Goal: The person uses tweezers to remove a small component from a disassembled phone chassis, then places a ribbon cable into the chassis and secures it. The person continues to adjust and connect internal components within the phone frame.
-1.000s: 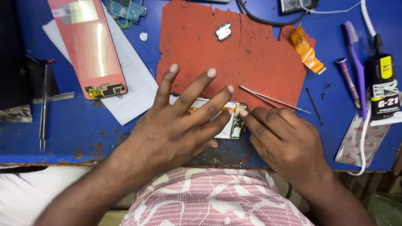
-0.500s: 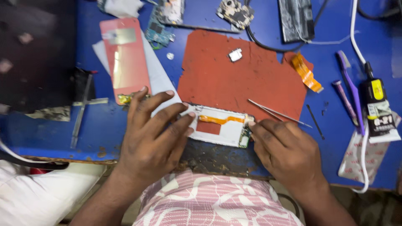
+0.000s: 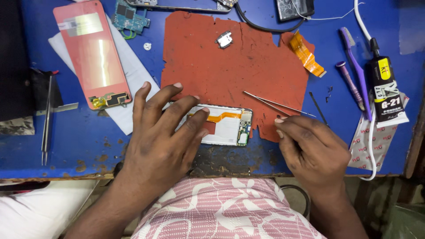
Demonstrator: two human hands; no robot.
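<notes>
At lower centre, a left hand [image 3: 161, 132] lies flat, fingers spread, pinning an opened phone [image 3: 223, 125], likely thin and fragile, best held by its edges, while the right hand [image 3: 312, 148] pinches tweezers [image 3: 276, 104].

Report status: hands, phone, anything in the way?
Left hand flat on opened phone. Right hand grips tweezers, tips off phone. Nothing between them.

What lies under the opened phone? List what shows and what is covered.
The opened phone lies on the red mat, over the blue bench. The left hand covers its left end, hiding what is below there.
</notes>
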